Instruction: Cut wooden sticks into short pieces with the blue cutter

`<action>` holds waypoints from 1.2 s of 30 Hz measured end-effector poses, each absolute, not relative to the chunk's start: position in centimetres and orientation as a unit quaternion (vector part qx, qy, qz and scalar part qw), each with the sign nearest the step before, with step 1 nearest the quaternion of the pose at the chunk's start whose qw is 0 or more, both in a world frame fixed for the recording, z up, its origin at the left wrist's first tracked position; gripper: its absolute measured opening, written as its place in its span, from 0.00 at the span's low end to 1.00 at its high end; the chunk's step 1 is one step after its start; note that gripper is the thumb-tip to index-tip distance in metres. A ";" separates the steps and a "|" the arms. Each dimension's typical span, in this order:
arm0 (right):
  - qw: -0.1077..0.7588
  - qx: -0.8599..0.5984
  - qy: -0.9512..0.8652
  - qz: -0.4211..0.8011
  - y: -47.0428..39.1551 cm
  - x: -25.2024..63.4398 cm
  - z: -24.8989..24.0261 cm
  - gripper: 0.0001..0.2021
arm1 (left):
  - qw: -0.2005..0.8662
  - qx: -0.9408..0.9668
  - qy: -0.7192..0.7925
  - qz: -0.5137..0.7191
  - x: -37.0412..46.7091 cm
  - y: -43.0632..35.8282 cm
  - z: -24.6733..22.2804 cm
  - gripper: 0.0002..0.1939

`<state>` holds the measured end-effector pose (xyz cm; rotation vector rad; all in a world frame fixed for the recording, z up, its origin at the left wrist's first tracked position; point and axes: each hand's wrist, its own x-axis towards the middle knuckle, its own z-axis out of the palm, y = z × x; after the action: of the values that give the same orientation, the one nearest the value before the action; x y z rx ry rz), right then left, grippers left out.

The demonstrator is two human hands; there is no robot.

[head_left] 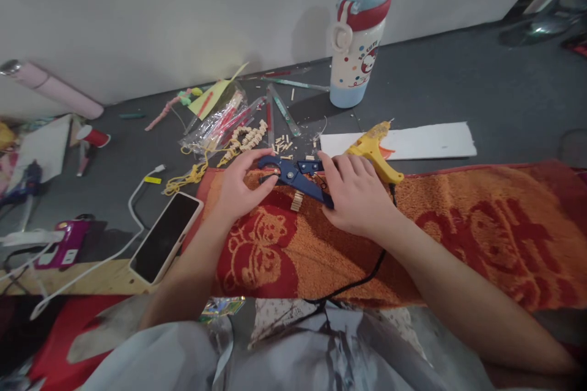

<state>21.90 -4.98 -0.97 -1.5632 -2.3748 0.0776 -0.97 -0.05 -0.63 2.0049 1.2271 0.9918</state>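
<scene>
My right hand [360, 192] is wrapped around the handles of a blue pipe cutter [293, 177] with a curved jaw, held over the orange towel [330, 256]. At the jaw end, the thumb and forefinger of my left hand [243, 183] close in from either side. Something small and pale may be between those fingertips, too small to make out. Just below the cutter lies a short row of small wooden pieces [297, 200]. Beyond it, cut wooden bits [283, 143] are scattered on the dark table, beside a beaded chain of similar pieces [247, 137].
A yellow glue gun [373, 149] rests on a white strip [431, 142], its black cord crossing the towel. Behind stands a tall water bottle [360, 43]. To the left are a phone [166, 237], a white cable [132, 201], plastic packets [220, 125] and a pink flask [55, 88].
</scene>
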 end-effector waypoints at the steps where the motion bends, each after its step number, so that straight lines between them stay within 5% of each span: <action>1: 0.143 -0.542 -0.828 0.027 -5.0 21.9 -1.0 0.38 | 0.268 0.762 0.467 0.360 -1.0 -0.1 -0.5 0.22; 36: 0.113 -0.541 -0.833 -0.028 -5.1 21.4 -1.4 0.38 | 0.151 0.803 0.482 0.316 -0.8 -0.1 -0.5 0.15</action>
<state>21.40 -5.13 -1.39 -1.5874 -2.4433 -0.0821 -0.80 -0.13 -0.48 2.3068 1.3844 0.9076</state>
